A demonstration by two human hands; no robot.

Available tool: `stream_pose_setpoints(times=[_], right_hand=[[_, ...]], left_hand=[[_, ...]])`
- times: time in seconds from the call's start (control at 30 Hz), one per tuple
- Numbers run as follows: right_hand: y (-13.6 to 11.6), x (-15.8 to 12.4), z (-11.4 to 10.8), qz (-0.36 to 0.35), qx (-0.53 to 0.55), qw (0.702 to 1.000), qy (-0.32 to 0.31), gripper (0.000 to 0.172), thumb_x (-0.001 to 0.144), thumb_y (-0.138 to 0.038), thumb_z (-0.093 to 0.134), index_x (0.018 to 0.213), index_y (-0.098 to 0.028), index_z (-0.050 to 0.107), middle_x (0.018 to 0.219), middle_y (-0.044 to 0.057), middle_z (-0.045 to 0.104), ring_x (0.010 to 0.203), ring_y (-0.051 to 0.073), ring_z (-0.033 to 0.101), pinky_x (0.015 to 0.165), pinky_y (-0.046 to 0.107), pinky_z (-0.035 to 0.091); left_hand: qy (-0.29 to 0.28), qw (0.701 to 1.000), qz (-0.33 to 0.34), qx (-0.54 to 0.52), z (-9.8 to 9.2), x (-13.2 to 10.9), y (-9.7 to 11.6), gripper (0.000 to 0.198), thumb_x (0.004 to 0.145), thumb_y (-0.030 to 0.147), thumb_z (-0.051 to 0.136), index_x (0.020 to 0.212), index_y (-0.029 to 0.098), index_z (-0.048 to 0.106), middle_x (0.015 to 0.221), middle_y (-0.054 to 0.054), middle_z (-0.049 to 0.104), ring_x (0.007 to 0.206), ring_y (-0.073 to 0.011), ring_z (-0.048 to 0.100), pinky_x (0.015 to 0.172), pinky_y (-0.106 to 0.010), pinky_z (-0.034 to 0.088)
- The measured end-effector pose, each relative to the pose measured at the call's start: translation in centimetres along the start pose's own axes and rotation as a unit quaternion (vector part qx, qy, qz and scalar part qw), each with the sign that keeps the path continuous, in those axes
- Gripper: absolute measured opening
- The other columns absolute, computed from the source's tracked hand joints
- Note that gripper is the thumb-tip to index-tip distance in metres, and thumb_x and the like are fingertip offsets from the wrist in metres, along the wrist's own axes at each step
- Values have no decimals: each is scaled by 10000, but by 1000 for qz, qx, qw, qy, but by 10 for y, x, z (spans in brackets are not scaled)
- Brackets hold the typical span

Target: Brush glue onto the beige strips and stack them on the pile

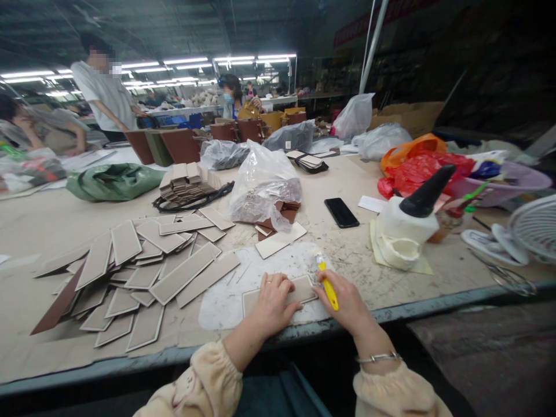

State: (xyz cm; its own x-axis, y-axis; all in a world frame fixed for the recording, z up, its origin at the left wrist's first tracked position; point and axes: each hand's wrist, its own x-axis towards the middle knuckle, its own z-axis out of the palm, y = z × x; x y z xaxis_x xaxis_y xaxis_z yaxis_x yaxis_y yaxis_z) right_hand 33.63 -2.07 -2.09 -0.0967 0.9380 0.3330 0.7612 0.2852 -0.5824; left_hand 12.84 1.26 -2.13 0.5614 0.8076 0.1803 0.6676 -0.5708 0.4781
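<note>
A flat beige rectangular panel (299, 288) with a pale border lies on a whitish sheet (217, 307) near the table's front edge. My left hand (273, 301) rests on top of this panel, palm down, fingers stretched along it and covering its middle. In my right hand (343, 301) is a paintbrush (329, 286) with a yellow handle and pale bristles pointing away from me. The fingers of that hand also reach the panel's right end; whether they grip it I cannot tell. A cream-coloured strip (281, 240) lies just beyond the sheet.
Loose beige panels (160, 278) are heaped on the left. A clear plastic bag (269, 185) with brown pieces stands behind. Rightward are a black phone (341, 212), a white bottle with black nozzle (408, 223), a purple basin (512, 182) and a fan (536, 226). Other people work farther back.
</note>
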Motion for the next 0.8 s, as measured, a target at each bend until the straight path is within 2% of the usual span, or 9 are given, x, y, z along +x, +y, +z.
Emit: stream_pose_setpoints(times=[0.2,0.4,0.47,0.57,0.67,0.73,0.8], right_hand=[[-5,5,18,3,-46,999,30,125,869,-230,591,923,-216,479,843,13,580,806,211,551,725,322,422],[-11,7,22,1,-65,997,35,173,829,-169,631,908,-210,482,852,23,582,831,224,538,736,328,427],[-10,6,22,8,-64,997,31,187,825,-178,645,911,-211,481,855,24,582,835,226,538,742,331,431],[-10,6,22,15,-63,997,29,190,831,-185,647,917,-212,480,866,25,582,846,228,540,751,337,436],[-10,6,22,18,-62,998,29,198,830,-188,649,931,-213,480,883,30,584,856,234,541,755,345,440],[-11,7,22,19,-62,998,28,196,830,-187,646,929,-214,479,882,32,585,851,237,542,750,349,442],[-11,6,23,17,-63,997,28,192,830,-186,642,922,-214,476,875,31,583,838,235,542,743,352,443]], left_hand=[[4,1000,3,-3,1,0,-1,325,740,302,749,968,198,541,1040,-50,552,1048,-263,512,1063,-586,244],[7,1000,5,-11,0,1,-1,310,743,324,743,964,196,566,1031,-58,566,1040,-267,531,1053,-627,256],[16,1000,14,-21,-4,-4,-5,323,754,325,728,1003,190,572,1074,-83,568,1053,-274,533,1037,-617,305],[66,997,34,-35,-17,-20,-19,255,844,278,618,1074,179,572,1181,-133,544,1111,-271,522,1005,-544,402],[124,990,62,-12,-34,-44,-38,213,908,186,498,1106,191,576,1182,-121,578,1139,-239,533,1046,-526,381],[125,987,95,21,-43,-60,-50,239,906,145,489,1121,195,581,1151,-105,618,1141,-231,548,1070,-530,359],[96,985,131,50,-47,-73,-57,270,897,126,499,1144,193,586,1148,-96,642,1156,-232,554,1077,-523,361]])
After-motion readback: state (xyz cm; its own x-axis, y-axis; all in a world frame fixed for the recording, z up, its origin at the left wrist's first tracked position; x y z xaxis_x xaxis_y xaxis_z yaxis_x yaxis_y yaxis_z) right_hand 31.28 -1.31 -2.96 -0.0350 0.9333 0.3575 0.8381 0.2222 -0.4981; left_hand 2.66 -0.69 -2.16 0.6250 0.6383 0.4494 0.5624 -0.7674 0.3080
